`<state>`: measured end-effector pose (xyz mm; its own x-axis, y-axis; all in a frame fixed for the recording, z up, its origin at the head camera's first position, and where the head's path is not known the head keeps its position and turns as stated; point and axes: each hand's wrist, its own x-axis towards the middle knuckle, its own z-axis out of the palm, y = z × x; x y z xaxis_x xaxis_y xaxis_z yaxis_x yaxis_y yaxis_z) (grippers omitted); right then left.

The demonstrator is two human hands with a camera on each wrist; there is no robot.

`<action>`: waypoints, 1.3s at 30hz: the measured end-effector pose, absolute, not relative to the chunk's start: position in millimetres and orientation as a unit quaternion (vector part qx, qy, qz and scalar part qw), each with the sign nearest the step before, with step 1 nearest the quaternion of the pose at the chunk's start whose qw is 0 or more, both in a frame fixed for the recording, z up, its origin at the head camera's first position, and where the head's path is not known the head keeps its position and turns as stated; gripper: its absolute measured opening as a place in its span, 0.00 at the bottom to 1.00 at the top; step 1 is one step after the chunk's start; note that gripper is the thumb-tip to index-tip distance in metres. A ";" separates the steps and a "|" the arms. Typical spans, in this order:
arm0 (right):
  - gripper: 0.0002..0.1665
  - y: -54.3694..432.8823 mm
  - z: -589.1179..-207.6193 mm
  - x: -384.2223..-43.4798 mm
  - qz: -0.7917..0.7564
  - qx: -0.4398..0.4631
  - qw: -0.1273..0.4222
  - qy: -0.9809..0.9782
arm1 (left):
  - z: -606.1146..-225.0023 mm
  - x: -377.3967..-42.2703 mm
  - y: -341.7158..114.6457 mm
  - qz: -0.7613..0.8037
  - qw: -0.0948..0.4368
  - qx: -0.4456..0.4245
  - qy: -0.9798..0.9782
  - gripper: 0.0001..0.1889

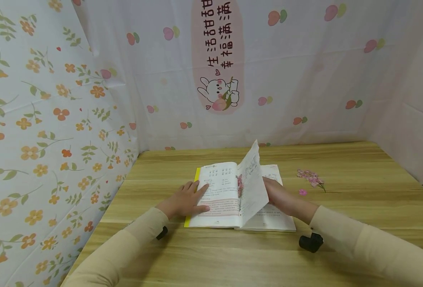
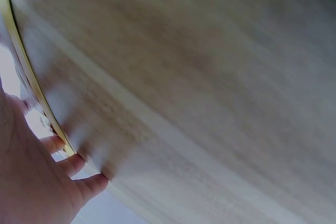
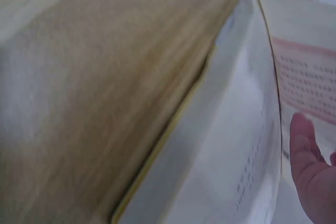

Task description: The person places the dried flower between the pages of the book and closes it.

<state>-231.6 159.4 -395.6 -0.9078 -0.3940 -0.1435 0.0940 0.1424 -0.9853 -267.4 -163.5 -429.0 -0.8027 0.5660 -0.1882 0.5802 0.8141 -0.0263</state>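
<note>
An open book (image 1: 216, 195) with a yellow cover edge lies on the table. My left hand (image 1: 184, 203) rests on its left page and outer edge, fingers spread; the left wrist view has several of that hand's fingertips (image 2: 94, 183) over the table beside the book's edge. Between the halves a loose-edged page (image 1: 252, 183) stands raised, leaning right. My right hand (image 1: 279, 199) is against the right side of this page, its fingers mostly hidden behind it. In the right wrist view its thumb (image 3: 302, 135) points up, extended. Pink flowers (image 1: 240, 185) lie along the book's inner fold.
More pink flowers (image 1: 311, 178) on a stem lie on the wooden table (image 1: 211, 255) right of the book, with a single pink bloom (image 1: 302, 192) nearer. A printed curtain (image 1: 161, 99) hangs behind the table, and a flowered one (image 1: 35, 139) at left.
</note>
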 end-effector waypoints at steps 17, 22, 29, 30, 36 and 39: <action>0.53 119.1 -413.0 -213.6 -0.321 -0.303 0.100 0.892 | -430.6 -268.3 -165.7 -0.046 0.079 0.313 0.945 0.40; 0.50 114.0 -415.4 -212.7 -0.260 -0.345 0.082 0.898 | -429.6 -268.7 -168.5 -0.045 0.075 0.316 0.945 0.35; 0.46 110.2 -418.3 -213.9 -0.218 -0.365 0.068 0.903 | -429.6 -274.0 -178.1 0.044 0.078 0.307 0.948 0.33; 0.46 109.9 -418.1 -214.1 -0.217 -0.365 0.069 0.903 | -429.4 -274.4 -179.7 0.056 0.075 0.305 0.948 0.32; 0.45 107.8 -416.9 -214.3 -0.201 -0.368 0.072 0.905 | -425.8 -276.2 -185.5 0.103 0.039 0.300 0.947 0.29; 0.45 106.5 -416.3 -214.1 -0.187 -0.369 0.072 0.908 | -424.5 -278.0 -184.8 0.119 0.006 0.291 0.949 0.27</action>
<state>-214.1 106.5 -416.3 -0.7180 -0.6961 0.0070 -0.6422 0.6585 -0.3924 -278.0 -184.8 -424.5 -0.8308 0.5535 0.0586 0.5508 0.8024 0.2296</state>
